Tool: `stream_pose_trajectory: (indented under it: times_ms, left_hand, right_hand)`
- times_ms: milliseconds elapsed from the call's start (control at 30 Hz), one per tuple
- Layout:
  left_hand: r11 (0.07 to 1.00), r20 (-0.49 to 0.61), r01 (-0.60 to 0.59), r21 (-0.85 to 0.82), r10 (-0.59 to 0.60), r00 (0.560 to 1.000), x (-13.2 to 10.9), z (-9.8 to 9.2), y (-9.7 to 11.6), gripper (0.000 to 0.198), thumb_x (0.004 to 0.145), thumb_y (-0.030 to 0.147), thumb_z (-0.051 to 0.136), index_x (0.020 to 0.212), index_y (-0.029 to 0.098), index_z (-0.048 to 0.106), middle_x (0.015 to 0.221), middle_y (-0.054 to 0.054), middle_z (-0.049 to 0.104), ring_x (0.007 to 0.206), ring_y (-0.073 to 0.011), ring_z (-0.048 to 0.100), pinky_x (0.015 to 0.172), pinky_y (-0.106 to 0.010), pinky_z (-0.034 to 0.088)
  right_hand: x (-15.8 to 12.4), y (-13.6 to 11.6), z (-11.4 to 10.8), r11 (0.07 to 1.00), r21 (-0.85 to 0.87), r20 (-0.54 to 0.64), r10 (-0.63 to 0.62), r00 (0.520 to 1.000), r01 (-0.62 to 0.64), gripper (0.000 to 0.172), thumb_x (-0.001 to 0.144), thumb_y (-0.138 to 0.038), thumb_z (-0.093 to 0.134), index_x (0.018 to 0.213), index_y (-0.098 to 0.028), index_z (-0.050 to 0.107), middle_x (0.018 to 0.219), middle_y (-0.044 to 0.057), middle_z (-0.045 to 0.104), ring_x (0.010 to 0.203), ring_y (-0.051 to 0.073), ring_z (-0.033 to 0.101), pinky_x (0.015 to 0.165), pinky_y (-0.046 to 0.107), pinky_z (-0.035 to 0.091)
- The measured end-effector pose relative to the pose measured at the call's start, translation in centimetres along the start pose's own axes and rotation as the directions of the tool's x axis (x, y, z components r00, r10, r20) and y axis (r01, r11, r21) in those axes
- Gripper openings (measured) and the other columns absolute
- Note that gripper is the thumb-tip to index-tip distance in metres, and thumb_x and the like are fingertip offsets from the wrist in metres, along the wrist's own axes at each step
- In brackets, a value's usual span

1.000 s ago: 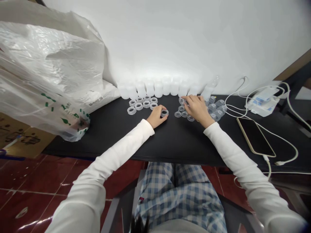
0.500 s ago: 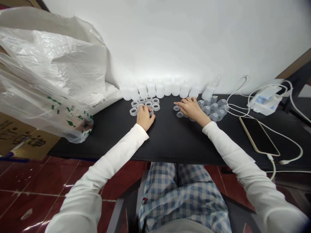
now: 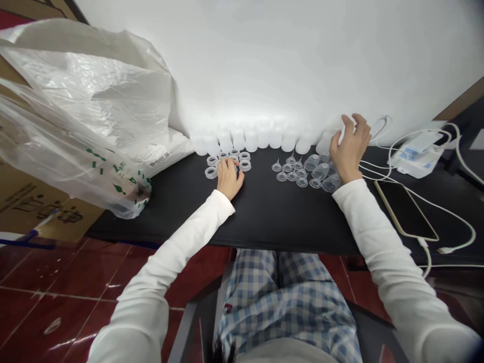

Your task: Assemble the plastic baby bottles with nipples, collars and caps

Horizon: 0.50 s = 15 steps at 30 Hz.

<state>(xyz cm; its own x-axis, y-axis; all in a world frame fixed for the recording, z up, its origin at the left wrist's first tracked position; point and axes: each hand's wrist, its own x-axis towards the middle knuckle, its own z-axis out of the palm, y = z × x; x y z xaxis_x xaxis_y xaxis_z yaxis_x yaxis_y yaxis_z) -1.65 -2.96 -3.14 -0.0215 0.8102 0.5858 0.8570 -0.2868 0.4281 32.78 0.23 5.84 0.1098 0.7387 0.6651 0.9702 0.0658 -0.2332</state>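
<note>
My left hand point(image 3: 229, 179) rests over the white screw rings point(image 3: 210, 173), fingers bent down onto them and the thumb apart. Its fingertips cover some of these rings. At the right end of the bottle row, my right hand point(image 3: 351, 147) is raised with fingers spread beside the top of a capped baby bottle point(image 3: 323, 143). That hand hides part of the bottle, so contact is unclear. Several clear bottle nipples point(image 3: 292, 176) lie between my hands. Clear domed caps point(image 3: 320, 171) lie just right of them, partly behind my right hand and wrist.
A row of white bottles point(image 3: 263, 137) stands along the wall. Large plastic bags point(image 3: 113, 96) and a cardboard box point(image 3: 49, 212) fill the left side. To the right are a phone point(image 3: 406, 209), white cables point(image 3: 427, 194) and a white plug block point(image 3: 418, 154) on the black table point(image 3: 264, 217).
My right hand has moved from the nipples to the right and up, to the capped bottle, uncovering the nipples. My left hand stays over the rings. The view has shifted slightly.
</note>
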Motion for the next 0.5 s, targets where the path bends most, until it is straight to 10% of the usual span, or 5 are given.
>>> stream_pose_trajectory:
  times_ms: [333, 500]
  left_hand:
    - [0.946, -0.109, -0.252, -0.202, 0.234, 0.966, 0.2, -0.1, -0.7, 0.007, 0.099, 0.028, 0.052, 0.097, 0.022, 0.054, 0.101, -0.010, 0.059, 0.102, -0.0250, 0.059, 0.093, -0.046, 0.052]
    - [0.930, -0.175, -0.275, -0.246, 0.236, 0.956, 0.5, -0.8, -0.6, 0.020, 0.103, 0.038, 0.049, 0.096, 0.021, 0.056, 0.096, -0.008, 0.061, 0.092, -0.0216, 0.060, 0.085, -0.042, 0.055]
  right_hand:
    - [3.0, 2.2, 1.7, 0.996, 0.058, 0.092, 0.066, 0.994, -0.071, 0.063, 0.098, -0.029, 0.044, 0.156, -0.007, 0.036, 0.164, 0.027, 0.031, 0.144, 0.033, 0.033, 0.108, 0.059, 0.030]
    - [2.4, -0.2, -2.0, 0.986, 0.168, -0.031, 0.023, 0.999, -0.017, 0.059, 0.101, -0.031, 0.041, 0.156, -0.010, 0.033, 0.164, 0.025, 0.030, 0.154, 0.031, 0.027, 0.120, 0.061, 0.024]
